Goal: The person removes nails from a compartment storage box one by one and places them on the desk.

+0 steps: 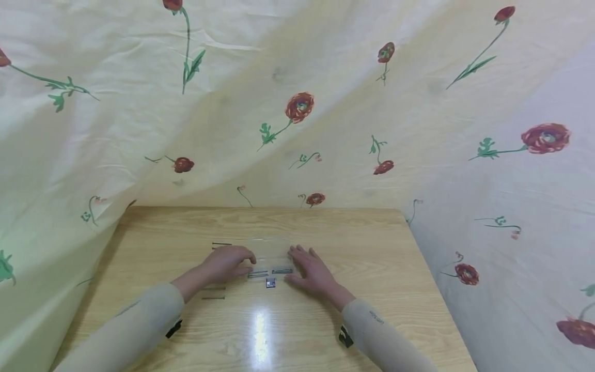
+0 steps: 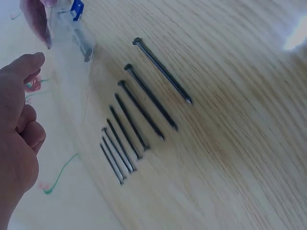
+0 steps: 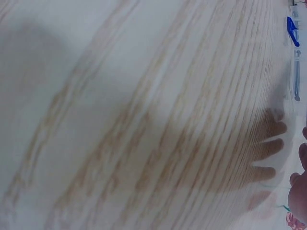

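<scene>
A clear plastic box [image 1: 271, 252] lies on the wooden table between the two hands, with a blue latch [image 1: 270, 282] at its near side. Dark nails [image 1: 282, 271] show inside it, along the near edge. My left hand [image 1: 226, 262] is at the box's left side; in the left wrist view its index finger points towards the box and its other fingers are loosely curled, holding nothing. On the right side, my right hand [image 1: 313, 271] rests with fingers spread beside the box; whether it touches the box is hard to tell. Several loose nails [image 2: 163, 71] lie in a row left of the box.
The wooden table [image 1: 372, 248] carries a bright light reflection near its front. A cream cloth with red flowers [image 1: 297, 155] hangs behind the table and at both sides.
</scene>
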Available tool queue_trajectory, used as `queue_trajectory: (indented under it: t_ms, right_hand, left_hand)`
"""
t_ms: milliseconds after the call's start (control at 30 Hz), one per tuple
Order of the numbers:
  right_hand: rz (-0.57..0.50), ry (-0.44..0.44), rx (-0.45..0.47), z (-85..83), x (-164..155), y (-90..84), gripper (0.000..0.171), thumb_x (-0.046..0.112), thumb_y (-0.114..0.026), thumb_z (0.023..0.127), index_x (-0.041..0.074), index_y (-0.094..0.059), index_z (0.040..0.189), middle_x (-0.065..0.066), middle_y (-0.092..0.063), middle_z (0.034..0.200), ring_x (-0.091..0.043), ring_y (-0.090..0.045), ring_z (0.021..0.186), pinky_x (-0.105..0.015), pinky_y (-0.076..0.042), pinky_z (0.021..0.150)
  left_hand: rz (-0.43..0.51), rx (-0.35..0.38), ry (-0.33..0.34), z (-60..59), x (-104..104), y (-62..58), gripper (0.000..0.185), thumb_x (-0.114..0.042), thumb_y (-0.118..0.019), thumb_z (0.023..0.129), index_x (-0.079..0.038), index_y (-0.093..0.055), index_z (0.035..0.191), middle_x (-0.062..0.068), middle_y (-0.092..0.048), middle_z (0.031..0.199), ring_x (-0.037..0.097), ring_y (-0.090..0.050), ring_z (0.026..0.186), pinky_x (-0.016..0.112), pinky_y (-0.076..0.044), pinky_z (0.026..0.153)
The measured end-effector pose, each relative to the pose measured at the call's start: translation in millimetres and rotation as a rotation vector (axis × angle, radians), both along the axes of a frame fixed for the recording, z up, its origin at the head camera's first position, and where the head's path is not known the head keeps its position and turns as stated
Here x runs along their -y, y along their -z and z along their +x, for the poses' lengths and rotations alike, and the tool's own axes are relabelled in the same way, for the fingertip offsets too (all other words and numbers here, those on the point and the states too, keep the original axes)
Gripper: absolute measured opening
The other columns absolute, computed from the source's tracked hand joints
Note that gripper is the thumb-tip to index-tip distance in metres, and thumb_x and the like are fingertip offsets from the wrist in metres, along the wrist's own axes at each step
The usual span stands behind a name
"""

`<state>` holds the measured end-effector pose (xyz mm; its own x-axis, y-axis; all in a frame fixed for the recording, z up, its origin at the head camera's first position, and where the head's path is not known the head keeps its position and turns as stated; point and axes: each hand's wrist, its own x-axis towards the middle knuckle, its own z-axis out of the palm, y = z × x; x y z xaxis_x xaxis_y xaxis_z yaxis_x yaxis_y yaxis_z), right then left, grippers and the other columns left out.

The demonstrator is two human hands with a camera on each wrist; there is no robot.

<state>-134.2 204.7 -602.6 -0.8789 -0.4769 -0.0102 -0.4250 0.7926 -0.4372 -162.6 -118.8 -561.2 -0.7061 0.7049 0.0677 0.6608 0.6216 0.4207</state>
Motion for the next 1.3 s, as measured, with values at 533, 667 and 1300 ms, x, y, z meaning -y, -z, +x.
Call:
queue_trajectory:
  t_ms: [533, 667, 1300]
  right_hand:
    - [0.008, -0.005, -0.010, -1.2, 0, 2.1, 0.078, 0.053, -0.068, 0.101, 0.011, -0.044, 0.162, -0.007, -0.038, 0.170, -0.028, -0.032, 0.159, -0.053, -0.014, 0.132]
    - [0.014, -0.002, -0.009, -1.8, -1, 3.5, 0.078, 0.053, -0.068, 0.101, 0.011, -0.043, 0.162, -0.007, -0.038, 0.170, -0.028, -0.032, 0.159, -0.053, -0.014, 0.132]
    - [-0.013, 0.003, -0.009, 0.0, -2, 3.5, 0.078, 0.052, -0.069, 0.101, 0.010, -0.044, 0.162, -0.009, -0.040, 0.169, -0.029, -0.034, 0.158, -0.054, -0.016, 0.131]
  left_hand:
    - [-0.072, -0.018, 0.128, -3.9, -20, 17.7, 0.009, -0.023, -0.080, 0.096, -0.022, -0.083, 0.105, -0.008, -0.077, 0.098, 0.010, -0.072, 0.089, 0.033, -0.062, 0.083]
    - [-0.090, -0.044, 0.138, -4.2, -21, 17.5, 0.010, -0.023, -0.080, 0.097, -0.022, -0.084, 0.106, -0.009, -0.076, 0.095, 0.008, -0.070, 0.086, 0.030, -0.061, 0.080]
    - [-0.145, -0.090, 0.138, -4.1, -36, 21.1, 0.006, -0.015, -0.081, 0.094, -0.019, -0.081, 0.090, -0.007, -0.076, 0.087, 0.009, -0.071, 0.078, 0.026, -0.061, 0.074]
